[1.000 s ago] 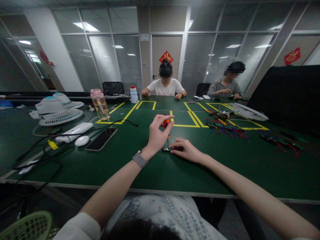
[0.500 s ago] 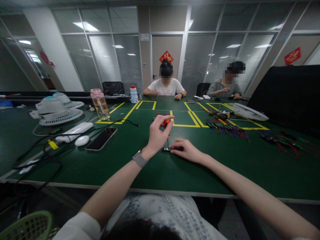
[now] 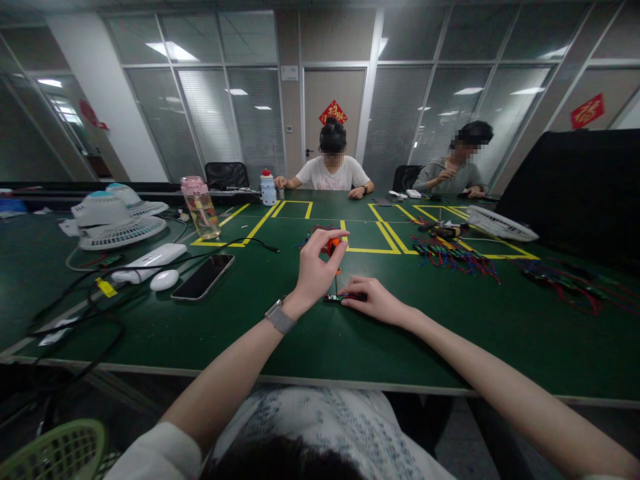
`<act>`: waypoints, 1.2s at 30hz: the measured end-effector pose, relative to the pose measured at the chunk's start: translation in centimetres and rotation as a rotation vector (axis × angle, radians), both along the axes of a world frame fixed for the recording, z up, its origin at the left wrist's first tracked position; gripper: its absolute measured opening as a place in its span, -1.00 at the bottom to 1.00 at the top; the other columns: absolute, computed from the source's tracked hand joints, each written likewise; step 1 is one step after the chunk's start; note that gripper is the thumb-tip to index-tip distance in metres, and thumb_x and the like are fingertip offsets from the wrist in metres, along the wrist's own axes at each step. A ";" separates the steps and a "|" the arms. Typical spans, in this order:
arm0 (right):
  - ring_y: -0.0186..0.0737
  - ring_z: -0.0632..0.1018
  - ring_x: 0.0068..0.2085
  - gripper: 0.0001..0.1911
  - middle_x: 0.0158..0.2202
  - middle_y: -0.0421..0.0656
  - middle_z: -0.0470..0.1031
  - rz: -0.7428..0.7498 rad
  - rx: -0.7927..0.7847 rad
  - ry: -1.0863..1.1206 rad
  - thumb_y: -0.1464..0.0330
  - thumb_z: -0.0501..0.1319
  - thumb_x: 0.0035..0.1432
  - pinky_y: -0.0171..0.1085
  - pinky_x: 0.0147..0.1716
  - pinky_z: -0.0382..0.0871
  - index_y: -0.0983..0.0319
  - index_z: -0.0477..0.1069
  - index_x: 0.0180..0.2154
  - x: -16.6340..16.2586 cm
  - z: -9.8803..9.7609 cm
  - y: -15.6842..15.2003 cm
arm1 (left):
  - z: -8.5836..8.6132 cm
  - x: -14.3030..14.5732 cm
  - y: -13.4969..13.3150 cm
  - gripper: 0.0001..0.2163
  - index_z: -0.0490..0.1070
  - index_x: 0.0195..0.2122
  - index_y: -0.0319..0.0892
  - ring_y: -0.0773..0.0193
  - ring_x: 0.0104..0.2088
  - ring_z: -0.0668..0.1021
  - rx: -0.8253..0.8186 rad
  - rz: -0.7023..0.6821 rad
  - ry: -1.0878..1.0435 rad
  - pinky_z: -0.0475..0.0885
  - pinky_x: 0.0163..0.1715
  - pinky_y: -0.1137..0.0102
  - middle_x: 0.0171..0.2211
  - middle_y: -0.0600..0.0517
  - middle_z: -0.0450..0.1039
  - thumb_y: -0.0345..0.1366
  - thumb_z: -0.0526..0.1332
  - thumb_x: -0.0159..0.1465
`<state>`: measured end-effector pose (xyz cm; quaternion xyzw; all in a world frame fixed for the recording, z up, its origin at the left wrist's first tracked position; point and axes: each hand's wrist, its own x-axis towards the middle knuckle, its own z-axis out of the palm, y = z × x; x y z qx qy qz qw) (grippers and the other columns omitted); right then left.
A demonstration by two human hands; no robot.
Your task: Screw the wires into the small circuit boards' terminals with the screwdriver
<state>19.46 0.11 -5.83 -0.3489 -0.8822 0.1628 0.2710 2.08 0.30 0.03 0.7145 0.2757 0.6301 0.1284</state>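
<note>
My left hand (image 3: 314, 268) is raised over the green table (image 3: 310, 333), fingers pinched round the orange handle of a small screwdriver (image 3: 332, 248) that stands upright. Its thin shaft runs down to a small dark circuit board (image 3: 334, 299) lying on the table. My right hand (image 3: 374, 299) lies low on the table, fingers closed on the right end of that board, pressing it down. A grey watch sits on my left wrist.
At the left lie a phone (image 3: 203, 277), a white mouse (image 3: 163, 280), a white power strip, black cables, two small fans (image 3: 116, 223) and a pink bottle (image 3: 200, 208). Bundles of coloured wires (image 3: 453, 256) lie at the right. Two people sit at the far side.
My hands hold nearly the same pose. The person opposite has moved a hand toward the white bottle; the person at the far right has raised a hand.
</note>
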 end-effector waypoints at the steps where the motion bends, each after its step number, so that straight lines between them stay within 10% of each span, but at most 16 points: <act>1: -0.27 0.47 -0.34 -0.75 -0.33 -0.12 0.43 0.001 -0.003 -0.001 0.28 0.21 0.21 -0.31 -0.31 0.33 0.25 0.55 -0.14 0.0 0.0 0.0 | 0.0 0.0 0.0 -0.85 0.48 -0.17 -0.14 0.32 -0.25 0.48 -0.001 0.002 0.002 0.37 -0.26 0.46 -0.26 0.01 0.45 -0.32 0.16 0.29; 36: -0.25 0.48 -0.33 -0.75 -0.31 -0.11 0.45 -0.006 -0.010 0.002 0.27 0.21 0.21 -0.31 -0.31 0.34 0.23 0.55 -0.14 0.0 0.1 -0.1 | 0.1 -0.3 0.0 -0.75 0.48 -0.07 -0.09 0.29 -0.15 0.50 -0.002 -0.028 -0.006 0.42 -0.15 0.40 -0.16 -0.02 0.43 -0.32 0.04 0.36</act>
